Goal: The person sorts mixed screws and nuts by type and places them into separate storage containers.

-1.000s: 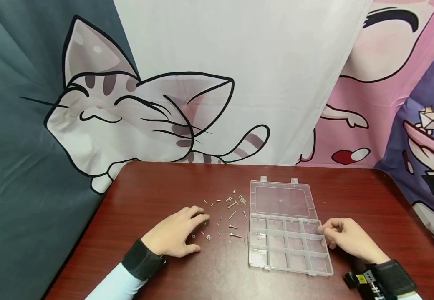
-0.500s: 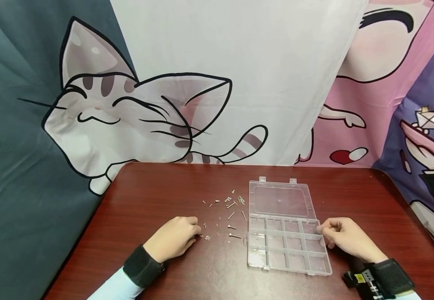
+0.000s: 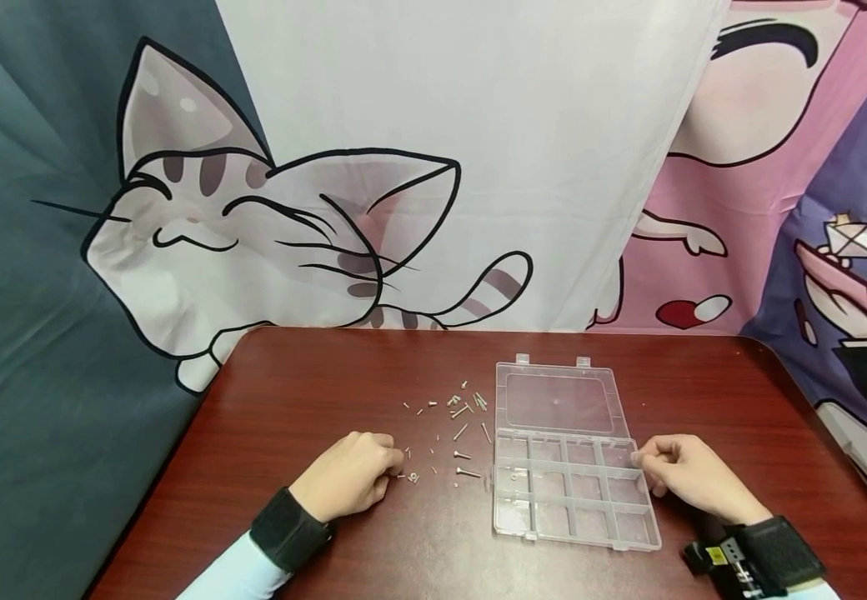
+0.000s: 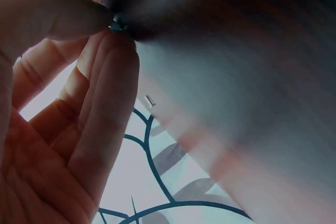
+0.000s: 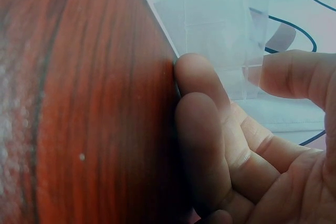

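Observation:
My left hand (image 3: 347,477) is low over the table at the left edge of the scattered screws. Its thumb and fingertip pinch a small metal piece, seemingly a nut (image 4: 116,25), mostly covered by the fingers in the left wrist view. My right hand (image 3: 692,471) holds the right side of a clear plastic compartment box (image 3: 572,542), thumb at the rim and fingers along the outer wall. The box lies with its lid (image 3: 561,402) folded back. One small nut (image 3: 513,477) is visible in a left compartment.
Several loose screws lie between the left hand and the box, among them a long screw (image 3: 468,472). Small nuts (image 3: 413,477) sit just right of the left fingertips. Behind the brown table (image 3: 343,367) hangs a cloth with printed cartoon figures (image 3: 253,225).
The left hand's spread fingers have come together, drawn down and left onto a nut that lay on the table. The right hand keeps its hold on the box.

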A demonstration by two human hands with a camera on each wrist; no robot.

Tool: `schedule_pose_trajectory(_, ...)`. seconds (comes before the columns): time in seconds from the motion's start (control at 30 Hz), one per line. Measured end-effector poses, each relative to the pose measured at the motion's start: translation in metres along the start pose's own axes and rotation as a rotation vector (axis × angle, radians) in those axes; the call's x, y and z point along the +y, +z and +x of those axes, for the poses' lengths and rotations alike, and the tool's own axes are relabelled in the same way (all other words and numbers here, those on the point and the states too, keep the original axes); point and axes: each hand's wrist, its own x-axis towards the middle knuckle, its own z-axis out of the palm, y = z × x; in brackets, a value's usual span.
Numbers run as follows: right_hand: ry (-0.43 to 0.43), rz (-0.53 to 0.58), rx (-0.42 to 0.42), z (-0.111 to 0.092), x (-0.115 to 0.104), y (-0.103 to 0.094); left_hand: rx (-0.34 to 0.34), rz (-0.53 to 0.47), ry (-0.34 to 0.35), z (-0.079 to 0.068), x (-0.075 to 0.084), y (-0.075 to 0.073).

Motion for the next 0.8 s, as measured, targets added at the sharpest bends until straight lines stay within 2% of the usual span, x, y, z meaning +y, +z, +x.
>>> schedule_pose_trajectory(0.2,0.001,-0.007,0.002,0.000,0.000,0.001,0.000,-0.001,-0.018,0.003,-0.001,0.001)
schedule_pose_trajectory(0.37,0.004,-0.010,0.006,0.000,0.000,0.001,-0.008,-0.012,-0.023,0.011,0.003,-0.007)
schedule_pose_trajectory(0.57,0.005,-0.013,0.002,0.000,0.000,0.001,0.027,0.009,0.046,0.035,0.015,-0.017)
schedule_pose_trajectory(0.8,0.011,-0.018,0.016,0.001,0.000,0.000,0.066,0.015,0.159,0.068,0.039,-0.023)
